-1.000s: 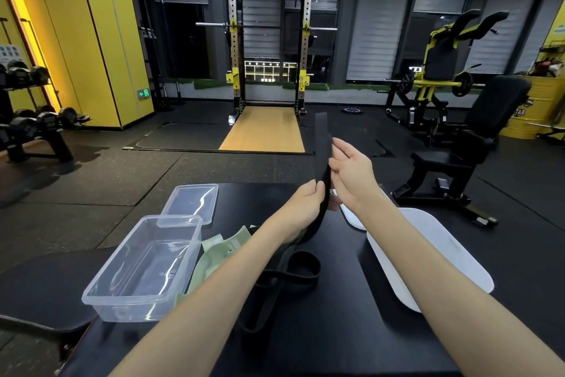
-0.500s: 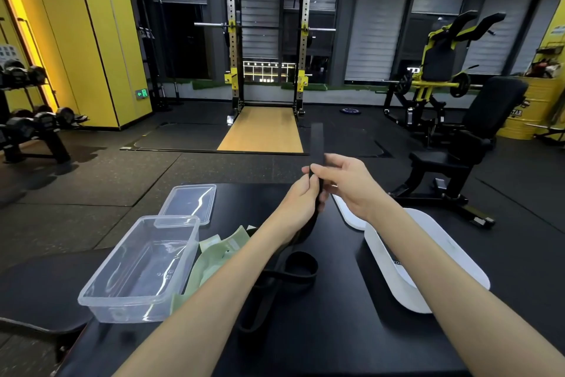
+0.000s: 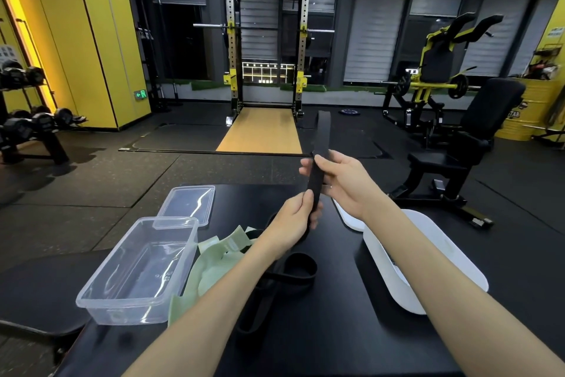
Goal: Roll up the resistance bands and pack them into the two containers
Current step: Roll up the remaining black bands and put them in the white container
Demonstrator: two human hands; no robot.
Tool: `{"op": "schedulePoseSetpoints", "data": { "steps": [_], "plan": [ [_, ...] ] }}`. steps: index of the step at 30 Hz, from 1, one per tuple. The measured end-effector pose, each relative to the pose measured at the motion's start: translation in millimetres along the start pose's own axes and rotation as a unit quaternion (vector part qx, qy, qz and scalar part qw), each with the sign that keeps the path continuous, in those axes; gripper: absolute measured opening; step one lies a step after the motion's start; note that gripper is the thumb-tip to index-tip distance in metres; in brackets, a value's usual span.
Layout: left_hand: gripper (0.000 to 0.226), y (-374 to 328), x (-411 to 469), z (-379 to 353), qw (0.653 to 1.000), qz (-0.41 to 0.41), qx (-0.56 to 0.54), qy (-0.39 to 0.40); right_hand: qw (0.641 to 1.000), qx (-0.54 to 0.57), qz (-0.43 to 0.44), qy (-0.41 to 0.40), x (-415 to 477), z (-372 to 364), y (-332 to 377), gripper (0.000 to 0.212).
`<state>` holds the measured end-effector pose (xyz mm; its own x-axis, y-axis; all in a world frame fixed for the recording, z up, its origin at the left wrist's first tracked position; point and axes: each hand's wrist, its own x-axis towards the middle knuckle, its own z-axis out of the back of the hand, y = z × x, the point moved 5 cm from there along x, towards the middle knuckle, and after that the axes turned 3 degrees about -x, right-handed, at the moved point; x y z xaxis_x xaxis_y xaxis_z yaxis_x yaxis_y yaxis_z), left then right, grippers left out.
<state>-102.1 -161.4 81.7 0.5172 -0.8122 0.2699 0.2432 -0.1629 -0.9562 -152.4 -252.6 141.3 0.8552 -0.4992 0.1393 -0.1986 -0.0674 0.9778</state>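
Observation:
A black resistance band (image 3: 318, 159) stands upright above the black table (image 3: 321, 330), its free end pointing up. My left hand (image 3: 296, 217) grips its lower part. My right hand (image 3: 339, 178) pinches it higher up, fingers curled round the strip. The rest of the black band lies looped on the table below my left wrist. A pale green band (image 3: 214, 260) lies crumpled beside a clear plastic container (image 3: 101, 294) at the left. A white container (image 3: 385, 266) sits at the right, partly hidden by my right forearm.
A clear lid (image 3: 189, 202) lies behind the clear container, and a white lid (image 3: 348, 217) lies behind the white one. A black bench pad (image 3: 33, 291) sits left of the table. Gym machines, a squat rack (image 3: 266, 40) and dumbbell racks stand beyond.
My right hand has closed its fingers round the black band and slid up it, apart from my left hand. The band's upright end now stands straighter.

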Motion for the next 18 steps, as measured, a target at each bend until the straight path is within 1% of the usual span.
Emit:
{"op": "schedulePoseSetpoints", "data": {
  "steps": [2, 4, 8, 13, 15, 18],
  "plan": [
    [0.039, -6, 4, 0, 1.000, -0.013, -0.008, 0.004, 0.999, -0.037, -0.015, 0.017, -4, -5, -6, 0.016],
    [0.041, -10, 6, -2, 1.000, -0.023, -0.012, 0.017, 0.998, -0.054, -0.016, 0.017, -4, -7, -9, 0.021],
    [0.038, -6, 4, -3, 0.998, -0.016, -0.023, 0.049, 0.999, -0.029, -0.009, -0.011, 1, -4, -4, 0.019],
    [0.036, 11, -1, 6, 0.996, 0.012, 0.080, 0.040, 0.998, 0.030, -0.042, -0.019, 9, -3, -7, 0.021],
    [0.036, 9, -1, 4, 0.998, 0.009, 0.059, 0.029, 0.998, 0.032, -0.041, -0.028, 13, -4, -4, 0.023],
    [0.036, 2, 2, -3, 0.999, 0.015, -0.028, 0.008, 0.998, 0.049, -0.038, -0.026, 18, -4, -2, 0.022]
  ]
}}
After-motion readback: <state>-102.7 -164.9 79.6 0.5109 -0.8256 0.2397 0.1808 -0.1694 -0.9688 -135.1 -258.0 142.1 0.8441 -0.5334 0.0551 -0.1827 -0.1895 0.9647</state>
